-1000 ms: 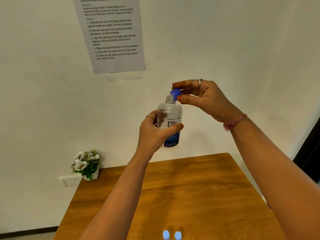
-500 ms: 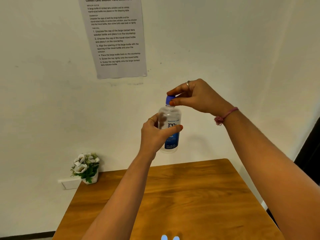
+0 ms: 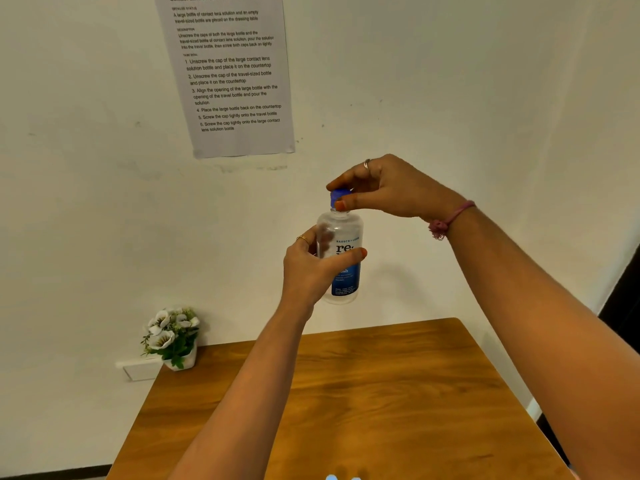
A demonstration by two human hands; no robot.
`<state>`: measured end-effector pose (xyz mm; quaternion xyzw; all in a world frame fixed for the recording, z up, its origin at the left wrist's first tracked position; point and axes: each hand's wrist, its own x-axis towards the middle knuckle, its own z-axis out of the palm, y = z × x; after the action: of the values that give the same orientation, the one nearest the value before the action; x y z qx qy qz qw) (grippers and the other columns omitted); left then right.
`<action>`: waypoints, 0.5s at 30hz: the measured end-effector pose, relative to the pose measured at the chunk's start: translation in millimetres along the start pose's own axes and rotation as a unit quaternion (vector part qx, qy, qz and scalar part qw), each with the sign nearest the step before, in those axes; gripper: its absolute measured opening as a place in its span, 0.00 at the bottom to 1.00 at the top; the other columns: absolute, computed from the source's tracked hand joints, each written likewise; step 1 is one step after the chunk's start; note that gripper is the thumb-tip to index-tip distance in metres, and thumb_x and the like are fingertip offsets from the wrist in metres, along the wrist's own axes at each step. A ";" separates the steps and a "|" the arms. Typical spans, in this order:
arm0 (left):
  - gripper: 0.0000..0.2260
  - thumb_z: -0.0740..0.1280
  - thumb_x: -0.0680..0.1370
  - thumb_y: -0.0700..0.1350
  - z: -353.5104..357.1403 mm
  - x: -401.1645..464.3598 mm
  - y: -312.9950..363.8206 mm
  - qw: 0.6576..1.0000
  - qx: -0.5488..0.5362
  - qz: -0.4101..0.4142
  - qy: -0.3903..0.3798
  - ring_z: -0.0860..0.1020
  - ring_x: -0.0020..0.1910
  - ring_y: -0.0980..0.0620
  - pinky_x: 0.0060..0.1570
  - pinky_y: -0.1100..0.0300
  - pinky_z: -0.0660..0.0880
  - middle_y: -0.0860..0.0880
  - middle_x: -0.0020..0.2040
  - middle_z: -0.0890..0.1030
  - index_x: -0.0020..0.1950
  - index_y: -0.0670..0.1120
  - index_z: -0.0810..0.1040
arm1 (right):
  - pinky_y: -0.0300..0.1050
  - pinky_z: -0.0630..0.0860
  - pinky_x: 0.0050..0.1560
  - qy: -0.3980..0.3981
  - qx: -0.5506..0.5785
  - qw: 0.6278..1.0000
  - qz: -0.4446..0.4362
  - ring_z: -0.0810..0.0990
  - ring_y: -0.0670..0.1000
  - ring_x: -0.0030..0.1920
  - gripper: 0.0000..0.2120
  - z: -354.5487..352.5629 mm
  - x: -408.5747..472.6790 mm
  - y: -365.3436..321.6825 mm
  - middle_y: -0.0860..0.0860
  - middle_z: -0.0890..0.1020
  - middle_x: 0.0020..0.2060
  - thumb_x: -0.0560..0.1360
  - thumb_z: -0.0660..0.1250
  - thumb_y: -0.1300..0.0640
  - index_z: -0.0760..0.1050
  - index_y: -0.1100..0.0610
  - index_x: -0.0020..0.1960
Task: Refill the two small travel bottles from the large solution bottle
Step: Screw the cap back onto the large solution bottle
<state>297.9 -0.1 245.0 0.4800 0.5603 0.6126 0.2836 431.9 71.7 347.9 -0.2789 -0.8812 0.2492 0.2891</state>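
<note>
1. The large solution bottle (image 3: 341, 261) is held upright in the air above the far edge of the wooden worktop (image 3: 381, 393), its long axis running from 12 to 6 o'clock.
2. The left hand (image 3: 311, 268) is wrapped around the bottle's middle from the 9 o'clock side, thumb across the label.
3. The right hand (image 3: 391, 188) reaches in from 3 o'clock; its thumb and fingertips pinch the blue cap (image 3: 338, 196), which sits on the neck at the bottle's 12 o'clock end.
4. The cap lies directly on the bottle's long axis, so any turning runs around that upright line. The right hand is the one on the cap; the left only steadies.
5. Whether the cap is being tightened or loosened cannot be told.
6. Two pale blue tops (image 3: 341, 477), probably the travel bottles, just show at the 6 o'clock edge of the view, well apart from both hands.
</note>
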 end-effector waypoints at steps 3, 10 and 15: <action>0.25 0.77 0.67 0.46 2.0 1.6 -2.8 1.000 -0.003 -0.003 0.006 0.78 0.50 0.53 0.40 0.68 0.73 0.55 0.52 0.77 0.61 0.51 0.73 | 0.34 0.76 0.48 0.092 0.011 0.996 0.018 0.81 0.44 0.47 0.17 15.3 0.5 6.8 0.48 0.83 0.45 0.67 0.75 0.50 0.80 0.55 0.53; 0.27 0.77 0.67 0.46 1.5 4.7 -8.0 1.000 -0.003 -0.007 -0.003 0.77 0.50 0.55 0.40 0.68 0.72 0.56 0.53 0.77 0.63 0.50 0.73 | 0.34 0.74 0.52 0.032 0.046 0.998 0.041 0.77 0.44 0.56 0.27 10.8 1.1 12.6 0.46 0.78 0.59 0.70 0.71 0.48 0.70 0.53 0.67; 0.24 0.78 0.66 0.46 -0.1 7.2 -10.3 1.000 -0.015 -0.006 -0.008 0.79 0.47 0.56 0.40 0.67 0.74 0.57 0.50 0.79 0.60 0.52 0.74 | 0.32 0.75 0.53 0.010 0.114 0.993 -0.010 0.80 0.41 0.54 0.16 9.8 -4.9 22.7 0.46 0.81 0.53 0.74 0.68 0.64 0.75 0.54 0.60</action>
<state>293.2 8.3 237.1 0.4774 0.5517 0.6150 0.2991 436.7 82.3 325.6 -0.2376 -0.8471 0.3422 0.3298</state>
